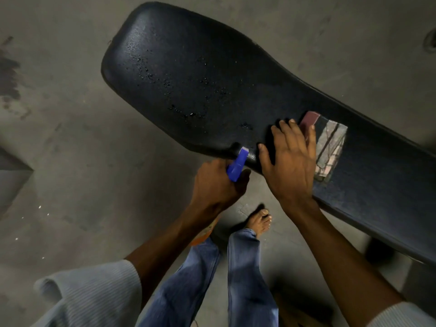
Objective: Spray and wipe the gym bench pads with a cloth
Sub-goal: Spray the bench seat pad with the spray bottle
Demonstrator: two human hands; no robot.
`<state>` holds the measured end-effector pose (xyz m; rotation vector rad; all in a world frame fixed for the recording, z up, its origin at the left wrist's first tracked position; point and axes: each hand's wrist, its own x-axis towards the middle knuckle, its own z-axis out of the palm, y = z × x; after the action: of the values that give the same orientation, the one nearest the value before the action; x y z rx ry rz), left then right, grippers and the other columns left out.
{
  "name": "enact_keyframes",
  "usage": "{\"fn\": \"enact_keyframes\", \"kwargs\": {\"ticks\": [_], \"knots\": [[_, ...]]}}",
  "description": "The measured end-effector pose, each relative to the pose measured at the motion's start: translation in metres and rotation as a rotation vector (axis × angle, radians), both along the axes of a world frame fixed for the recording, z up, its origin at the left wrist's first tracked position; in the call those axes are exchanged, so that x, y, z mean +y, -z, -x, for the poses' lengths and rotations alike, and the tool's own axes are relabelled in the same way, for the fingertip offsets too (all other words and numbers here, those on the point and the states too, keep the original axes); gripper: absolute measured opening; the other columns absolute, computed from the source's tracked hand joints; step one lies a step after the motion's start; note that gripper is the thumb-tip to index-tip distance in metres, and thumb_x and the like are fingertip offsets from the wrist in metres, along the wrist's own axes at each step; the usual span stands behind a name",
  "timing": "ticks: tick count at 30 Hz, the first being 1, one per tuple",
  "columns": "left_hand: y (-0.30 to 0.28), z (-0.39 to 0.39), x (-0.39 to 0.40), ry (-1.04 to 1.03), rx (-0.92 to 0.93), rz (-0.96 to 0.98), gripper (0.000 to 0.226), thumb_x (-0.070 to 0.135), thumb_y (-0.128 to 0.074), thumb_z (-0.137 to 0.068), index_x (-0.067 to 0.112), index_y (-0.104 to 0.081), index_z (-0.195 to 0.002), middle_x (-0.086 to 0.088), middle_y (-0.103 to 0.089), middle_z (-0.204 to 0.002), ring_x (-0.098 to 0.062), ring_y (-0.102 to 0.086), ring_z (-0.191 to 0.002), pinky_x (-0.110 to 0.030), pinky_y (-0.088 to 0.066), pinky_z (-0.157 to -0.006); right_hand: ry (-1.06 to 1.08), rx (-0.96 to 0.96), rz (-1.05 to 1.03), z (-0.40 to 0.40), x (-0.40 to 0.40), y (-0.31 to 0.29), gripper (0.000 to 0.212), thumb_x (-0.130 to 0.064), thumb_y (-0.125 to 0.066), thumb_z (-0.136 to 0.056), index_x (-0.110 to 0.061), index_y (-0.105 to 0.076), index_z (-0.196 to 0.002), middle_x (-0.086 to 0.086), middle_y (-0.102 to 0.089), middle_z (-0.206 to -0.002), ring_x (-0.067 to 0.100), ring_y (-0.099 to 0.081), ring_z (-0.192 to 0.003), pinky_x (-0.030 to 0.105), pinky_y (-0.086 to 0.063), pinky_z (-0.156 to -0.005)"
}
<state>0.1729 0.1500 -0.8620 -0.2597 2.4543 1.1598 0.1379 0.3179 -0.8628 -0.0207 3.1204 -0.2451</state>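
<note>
The long black padded gym bench pad lies across the picture, its wide rounded end toward the upper left and its narrow part going to the lower right. On the wide end of the pad there are many small drops of liquid, most of them near the middle and the left side of the pad.

The left hand is just beside the near edge of the pad. It is closed around a blue plastic spray bottle head, and the white nozzle tip points toward the pad surface. The body of the bottle is hidden under the hand.

The right hand is over the narrow part of the pad, palm down, with the fingers spread wide and holding nothing. Its fingertips are at the left edge of a folded checked cloth in maroon, grey and pink. The cloth lies flat on the pad, to the right of the wet drops. I cannot tell if the fingers press on the cloth or only hover over it.

Below the pad, a bare foot and blue jeans stand on the grey concrete floor.
</note>
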Motion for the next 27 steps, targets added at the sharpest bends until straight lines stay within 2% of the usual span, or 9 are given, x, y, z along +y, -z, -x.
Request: {"fn": "enact_keyframes", "kwargs": {"ticks": [3, 8, 12, 16, 20, 21, 23, 25, 27], "knots": [[-0.006, 0.013, 0.004, -0.065, -0.009, -0.073, 0.035, 0.047, -0.075, -0.093, 0.017, -0.064, -0.077, -0.005, -0.070, -0.067, -0.025, -0.071, -0.061, -0.049, -0.065, -0.066, 0.043, 0.057, 0.066, -0.004, 0.009, 0.000, 0.054, -0.043, -0.052, -0.111, -0.012, -0.055, -0.154, 0.013, -0.051, -0.166, 0.028, -0.035, -0.162, 0.052, -0.005, -0.137], [-0.016, 0.046, 0.032, -0.125, 0.062, -0.021, 0.039, 0.054, -0.079, -0.085, 0.020, -0.061, -0.079, -0.004, -0.072, -0.070, -0.023, -0.073, -0.061, -0.047, -0.066, -0.066, 0.073, 0.039, 0.174, -0.006, 0.027, 0.007, 0.050, -0.038, -0.054, -0.111, -0.010, -0.058, -0.153, 0.013, -0.057, -0.161, 0.027, -0.044, -0.157, 0.048, -0.013, -0.137], [-0.016, 0.051, 0.043, -0.101, -0.002, 0.009, 0.047, 0.065, -0.071, -0.073, 0.021, -0.063, -0.087, -0.006, -0.074, -0.078, -0.025, -0.076, -0.068, -0.047, -0.067, -0.070, 0.051, 0.016, 0.345, -0.013, 0.039, 0.006, 0.050, -0.027, -0.062, -0.108, -0.007, -0.057, -0.154, 0.015, -0.057, -0.161, 0.030, -0.045, -0.156, 0.046, -0.024, -0.136], [-0.028, 0.055, 0.050, -0.182, 0.073, -0.084, 0.029, 0.040, -0.079, -0.087, 0.013, -0.069, -0.085, -0.005, -0.073, -0.068, -0.019, -0.074, -0.058, -0.043, -0.066, -0.064, -0.040, 0.096, 0.548, -0.033, 0.047, 0.006, 0.056, -0.015, -0.073, -0.094, -0.008, -0.060, -0.148, 0.011, -0.063, -0.146, 0.027, -0.056, -0.140, 0.042, -0.046, -0.121], [-0.053, 0.069, 0.069, -0.152, 0.163, -0.141, 0.022, 0.031, -0.079, -0.093, 0.017, -0.068, -0.082, -0.002, -0.071, -0.067, -0.009, -0.071, -0.060, -0.030, -0.064, -0.070, 0.002, -0.226, 0.993, -0.055, 0.029, -0.004, 0.053, -0.023, -0.083, -0.083, -0.036, -0.065, -0.132, -0.029, -0.070, -0.123, -0.001, -0.069, -0.115, 0.028, -0.058, -0.102], [-0.059, 0.072, 0.075, -0.121, 0.175, -0.168, 0.021, 0.026, -0.078, -0.095, 0.017, -0.066, -0.080, -0.004, -0.070, -0.065, -0.011, -0.071, -0.060, -0.027, -0.063, -0.068, 0.032, -0.315, 1.132, -0.054, 0.026, -0.005, 0.047, -0.026, -0.085, -0.083, -0.034, -0.069, -0.126, -0.028, -0.075, -0.119, -0.002, -0.072, -0.111, 0.028, -0.060, -0.101], [-0.074, 0.075, 0.086, -0.094, 0.150, -0.270, 0.023, 0.020, -0.080, -0.095, 0.016, -0.064, -0.078, -0.005, -0.071, -0.060, -0.016, -0.073, -0.056, -0.021, -0.060, -0.063, 0.087, -0.357, 1.286, -0.049, 0.028, -0.004, 0.036, -0.025, -0.088, -0.082, -0.017, -0.078, -0.115, -0.006, -0.083, -0.114, 0.010, -0.078, -0.107, 0.040, -0.064, -0.100], [-0.085, 0.077, 0.093, -0.088, 0.099, -0.430, 0.019, 0.022, -0.084, -0.092, 0.014, -0.068, -0.086, -0.004, -0.074, -0.064, -0.017, -0.075, -0.060, -0.024, -0.062, -0.066, 0.093, -0.342, 1.374, -0.047, 0.037, -0.009, 0.025, -0.007, -0.090, -0.081, -0.012, -0.079, -0.103, -0.007, -0.085, -0.102, 0.008, -0.079, -0.097, 0.032, -0.065, -0.092], [-0.092, 0.077, 0.097, -0.013, 0.125, -0.573, 0.022, 0.027, -0.081, -0.095, 0.007, -0.074, -0.102, -0.007, -0.079, -0.080, -0.019, -0.080, -0.075, -0.037, -0.065, -0.075, 0.119, -0.302, 1.410, -0.049, 0.047, -0.016, 0.030, 0.008, -0.089, -0.080, -0.011, -0.077, -0.100, -0.012, -0.083, -0.093, 0.004, -0.078, -0.091, 0.024, -0.064, -0.087]]}}
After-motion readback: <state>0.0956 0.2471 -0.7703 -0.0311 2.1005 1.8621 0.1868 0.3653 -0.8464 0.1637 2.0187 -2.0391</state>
